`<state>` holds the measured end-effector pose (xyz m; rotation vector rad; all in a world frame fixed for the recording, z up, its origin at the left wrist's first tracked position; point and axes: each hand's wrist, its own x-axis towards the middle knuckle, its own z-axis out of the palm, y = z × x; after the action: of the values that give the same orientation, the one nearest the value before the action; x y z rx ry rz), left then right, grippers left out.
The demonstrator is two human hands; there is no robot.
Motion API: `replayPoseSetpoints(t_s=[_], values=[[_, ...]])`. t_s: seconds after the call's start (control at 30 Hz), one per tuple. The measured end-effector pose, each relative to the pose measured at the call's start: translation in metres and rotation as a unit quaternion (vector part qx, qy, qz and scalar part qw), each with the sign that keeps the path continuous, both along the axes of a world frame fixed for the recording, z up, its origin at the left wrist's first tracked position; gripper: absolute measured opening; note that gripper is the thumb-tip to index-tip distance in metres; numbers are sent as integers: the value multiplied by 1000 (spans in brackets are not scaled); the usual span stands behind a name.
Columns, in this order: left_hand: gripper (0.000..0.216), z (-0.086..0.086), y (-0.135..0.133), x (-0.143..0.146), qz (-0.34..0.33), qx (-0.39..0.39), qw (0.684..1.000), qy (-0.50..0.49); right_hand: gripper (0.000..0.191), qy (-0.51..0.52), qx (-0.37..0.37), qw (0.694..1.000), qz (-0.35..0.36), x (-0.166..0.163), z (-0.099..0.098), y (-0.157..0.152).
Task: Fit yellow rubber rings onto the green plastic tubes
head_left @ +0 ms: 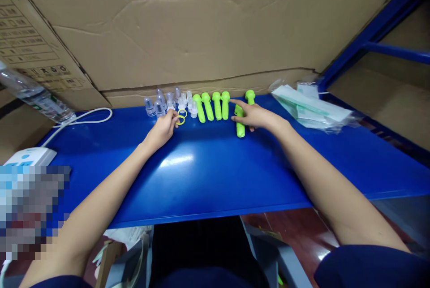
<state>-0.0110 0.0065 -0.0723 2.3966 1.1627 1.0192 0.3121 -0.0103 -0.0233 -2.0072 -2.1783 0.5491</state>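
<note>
Several bright green plastic handles [212,106] lie side by side at the back of the blue table [201,176]. My right hand [252,116] rests on a further green handle [239,123], gripping it while the forefinger points left toward the row. Another green handle [250,96] lies just behind that hand. My left hand [164,127] is curled, its fingertips pinching a yellow rubber ring [180,120]; a second yellow ring [182,112] lies beside it. Several small clear plastic caps [168,102] stand in a cluster just behind my left hand.
A stack of sealed plastic packets [311,106] lies at the back right. A clear water bottle [33,95] lies at the far left, with a white cable [83,120] leading to a white power strip [28,157]. Cardboard [201,23] walls the back; a blue rack frame [369,32] stands right.
</note>
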Motion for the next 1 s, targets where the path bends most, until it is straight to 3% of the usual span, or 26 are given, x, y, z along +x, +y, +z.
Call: replayPoseSetpoints(t_s=[0.1,0.2,0.37,0.47,0.67,0.87,1.0], values=[[9,2,-3,4,-5,-27,997,-68,88,13,-14,999,-34,-2,3,-3],[11,2,-4,8,-5,-82,987,-137,91,10,10,1000,-23,-4,8,-6],[20,4,-3,13,-7,-166,960,-225,88,-8,146,987,64,-23,12,-15],[20,5,-3,15,-10,-194,948,-253,79,10,175,974,141,-46,6,-25],[20,1,-6,18,-37,-234,938,-251,64,32,193,952,234,-77,-18,-37],[25,-1,-9,22,-52,-195,956,-212,63,71,211,939,263,-80,-28,-37],[26,0,-13,24,-49,-217,950,-217,60,60,217,935,276,-82,-30,-39]])
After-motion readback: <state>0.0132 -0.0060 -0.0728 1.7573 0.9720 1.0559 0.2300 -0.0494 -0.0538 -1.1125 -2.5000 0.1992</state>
